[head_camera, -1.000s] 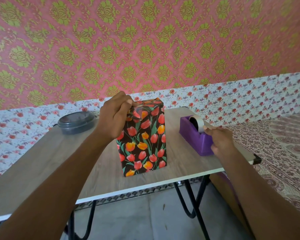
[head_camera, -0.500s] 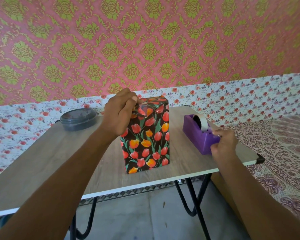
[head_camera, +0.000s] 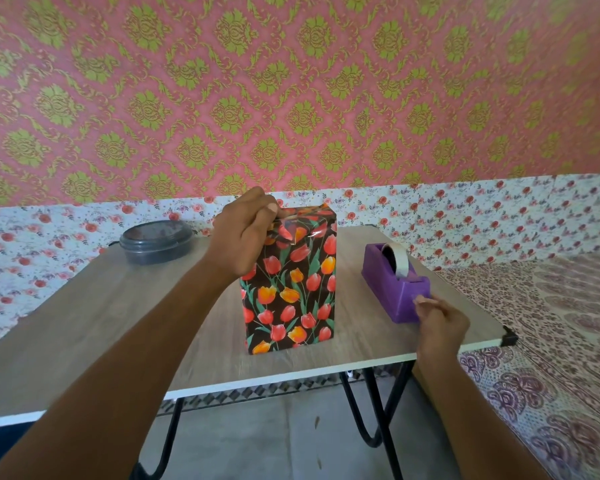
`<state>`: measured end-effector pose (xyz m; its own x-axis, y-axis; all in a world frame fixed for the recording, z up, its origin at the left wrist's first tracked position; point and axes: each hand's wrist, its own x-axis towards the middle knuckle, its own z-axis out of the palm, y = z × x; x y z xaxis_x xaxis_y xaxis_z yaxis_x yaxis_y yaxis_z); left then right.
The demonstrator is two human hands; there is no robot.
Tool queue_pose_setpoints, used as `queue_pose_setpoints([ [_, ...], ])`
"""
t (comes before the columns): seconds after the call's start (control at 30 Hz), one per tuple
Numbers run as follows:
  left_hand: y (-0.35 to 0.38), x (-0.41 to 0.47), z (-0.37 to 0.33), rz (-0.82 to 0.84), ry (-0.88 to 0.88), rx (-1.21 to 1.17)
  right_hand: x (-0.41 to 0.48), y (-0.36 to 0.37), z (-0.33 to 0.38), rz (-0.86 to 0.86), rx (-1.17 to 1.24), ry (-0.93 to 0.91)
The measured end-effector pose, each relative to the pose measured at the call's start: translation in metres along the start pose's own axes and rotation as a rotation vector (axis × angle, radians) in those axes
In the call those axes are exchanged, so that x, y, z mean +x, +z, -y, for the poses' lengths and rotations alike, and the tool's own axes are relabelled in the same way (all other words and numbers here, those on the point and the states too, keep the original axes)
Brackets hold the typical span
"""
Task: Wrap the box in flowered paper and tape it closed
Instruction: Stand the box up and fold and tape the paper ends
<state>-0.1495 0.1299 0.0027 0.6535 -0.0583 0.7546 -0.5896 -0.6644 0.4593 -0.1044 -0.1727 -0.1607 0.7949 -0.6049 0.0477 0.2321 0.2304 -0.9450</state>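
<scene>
The box [head_camera: 290,289], wrapped in black paper with red and orange tulips, stands upright in the middle of the table [head_camera: 94,317]. My left hand [head_camera: 246,233] is at its top left corner, fingers curled, pinching the folded paper flap there. A glossy strip of clear tape shows on the top front edge. To the right sits a purple tape dispenser [head_camera: 395,285] with a white roll. My right hand [head_camera: 439,325] is at the dispenser's near end, fingertips pinched together on a short piece of tape that is barely visible.
A dark round lidded container [head_camera: 156,241] sits at the table's back left. The table's right corner has a black cap [head_camera: 510,339], and a patterned bed cover [head_camera: 551,341] lies beyond it. Flowered wall covering runs close behind the table.
My right hand has come off the tape roll, moved down past the cutter and pulled toward me. My left hand has kept its hold on the box top.
</scene>
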Motion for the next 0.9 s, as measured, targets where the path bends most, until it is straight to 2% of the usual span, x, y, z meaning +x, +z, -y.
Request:
queue_pose_setpoints([
  [0.2, 0.0, 0.0, -0.001, 0.012, 0.015, 0.005, -0.014, 0.005, 0.004, 0.063, -0.032, -0.168],
  [0.47, -0.002, -0.002, 0.001, 0.009, 0.048, 0.074, -0.045, 0.055, 0.07, 0.445, -0.023, -0.398],
  [0.6, -0.004, -0.001, 0.001, -0.016, 0.096, 0.114, -0.066, 0.088, 0.112, 0.543, 0.052, -0.538],
  [0.73, -0.003, -0.004, -0.004, -0.058, 0.116, 0.099, -0.076, 0.12, 0.151, 0.726, 0.087, -0.579],
  [0.9, -0.007, -0.007, -0.006, -0.126, 0.076, -0.121, -0.078, 0.164, 0.191, 0.822, -0.141, -0.48],
])
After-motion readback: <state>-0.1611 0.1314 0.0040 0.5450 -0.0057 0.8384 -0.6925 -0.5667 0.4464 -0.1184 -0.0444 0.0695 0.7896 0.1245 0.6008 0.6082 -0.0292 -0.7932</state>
